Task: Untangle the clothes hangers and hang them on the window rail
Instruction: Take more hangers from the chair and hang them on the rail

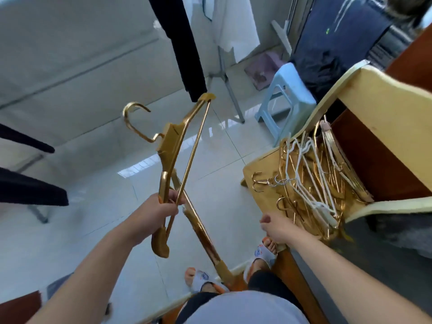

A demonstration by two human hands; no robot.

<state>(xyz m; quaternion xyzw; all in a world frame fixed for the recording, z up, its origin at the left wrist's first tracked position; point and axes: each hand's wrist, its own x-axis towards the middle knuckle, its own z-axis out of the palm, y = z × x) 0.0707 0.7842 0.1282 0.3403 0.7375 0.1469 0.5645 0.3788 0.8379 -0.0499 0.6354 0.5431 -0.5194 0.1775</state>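
Note:
My left hand grips two gold clothes hangers where they cross. One gold hanger points up and away, its hook at the upper left. The second gold hanger slants down towards my feet. A tangled pile of gold and white hangers lies on a chair seat to the right. My right hand hovers at the seat's front corner, just short of the pile, fingers loosely curled with nothing seen in it. No window rail is in view.
A pale blue plastic stool stands beyond the chair. A black garment hangs just above the raised hanger, and dark sleeves reach in from the left. Metal rack legs stand on the tiled floor. My slippered feet are below.

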